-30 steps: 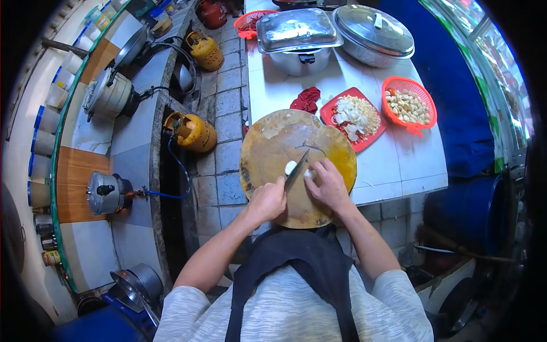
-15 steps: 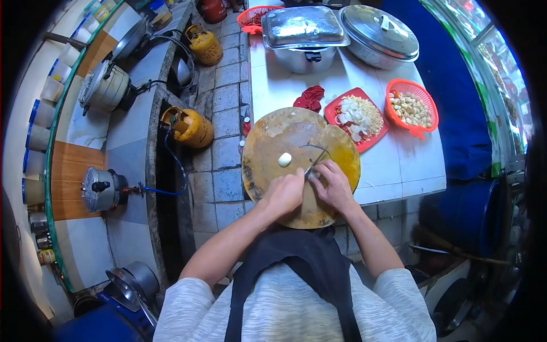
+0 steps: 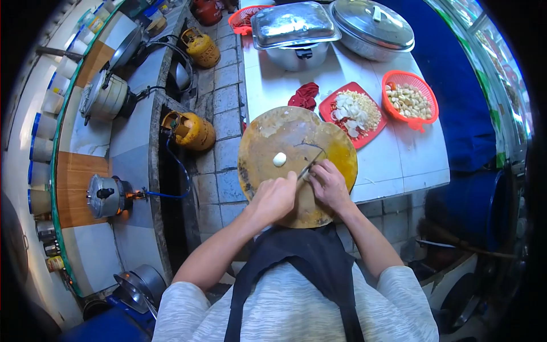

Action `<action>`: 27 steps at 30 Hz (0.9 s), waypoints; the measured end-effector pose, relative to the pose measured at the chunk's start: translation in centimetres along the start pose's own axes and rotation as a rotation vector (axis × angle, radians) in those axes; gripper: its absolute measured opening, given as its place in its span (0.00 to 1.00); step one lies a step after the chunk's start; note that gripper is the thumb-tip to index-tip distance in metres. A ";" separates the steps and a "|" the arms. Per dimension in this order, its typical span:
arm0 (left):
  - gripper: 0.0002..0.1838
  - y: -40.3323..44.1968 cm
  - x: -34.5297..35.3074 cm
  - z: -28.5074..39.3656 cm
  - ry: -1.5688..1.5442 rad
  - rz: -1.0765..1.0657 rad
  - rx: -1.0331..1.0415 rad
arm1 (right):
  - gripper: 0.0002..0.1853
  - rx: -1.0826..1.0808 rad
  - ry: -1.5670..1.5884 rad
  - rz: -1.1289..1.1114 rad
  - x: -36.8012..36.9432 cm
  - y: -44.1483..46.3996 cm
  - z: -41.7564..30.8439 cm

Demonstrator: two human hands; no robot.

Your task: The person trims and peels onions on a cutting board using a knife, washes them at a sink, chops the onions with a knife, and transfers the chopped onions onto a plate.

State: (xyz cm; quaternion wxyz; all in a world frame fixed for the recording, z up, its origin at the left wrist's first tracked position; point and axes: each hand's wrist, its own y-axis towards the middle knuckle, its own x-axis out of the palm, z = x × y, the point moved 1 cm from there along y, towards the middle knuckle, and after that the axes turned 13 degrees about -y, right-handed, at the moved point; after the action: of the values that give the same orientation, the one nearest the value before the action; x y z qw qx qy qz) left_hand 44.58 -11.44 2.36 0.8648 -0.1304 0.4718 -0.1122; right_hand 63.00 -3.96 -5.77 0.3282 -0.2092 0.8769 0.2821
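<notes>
A round wooden chopping board [image 3: 268, 134] lies in front of me, stained yellow at its right side. My left hand [image 3: 276, 196] is closed around the handle of a knife [image 3: 311, 164], whose blade slants up and to the right over the board. Beside the blade, my right hand [image 3: 329, 183] has its fingers bent and pressed together at the board; what they pinch is mostly hidden. A small white peeled piece [image 3: 279, 159], possibly garlic or onion, sits on the board to the left of the knife.
Behind the board are a red plate [image 3: 370, 135] with chopped white and red pieces, an orange basket [image 3: 436, 108] of pale cloves, a red cloth [image 3: 303, 96] and lidded pots [image 3: 296, 54]. To the left, a pot [image 3: 102, 196] stands by a lit burner; yellow gas cylinders [image 3: 194, 131] stand below.
Both hands and the knife have shifted slightly left and down in view, and the surroundings have shifted a little as well. The grips look the same.
</notes>
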 end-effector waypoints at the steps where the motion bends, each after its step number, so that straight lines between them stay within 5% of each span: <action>1: 0.08 0.4 0.8 -0.1 -0.009 0.011 -0.009 | 0.08 0.015 0.010 0.013 0.1 -0.2 0.0; 27: 0.12 0.2 1.7 1.1 0.028 0.069 -0.048 | 0.09 -0.031 0.029 0.070 0.2 -1.0 0.3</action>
State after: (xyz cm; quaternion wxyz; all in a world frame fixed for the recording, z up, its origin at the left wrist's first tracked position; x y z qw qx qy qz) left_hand 46.39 -11.72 1.50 0.8579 -0.1333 0.4908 -0.0728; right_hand 63.55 -4.59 -6.44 0.3020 -0.1875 0.8840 0.3036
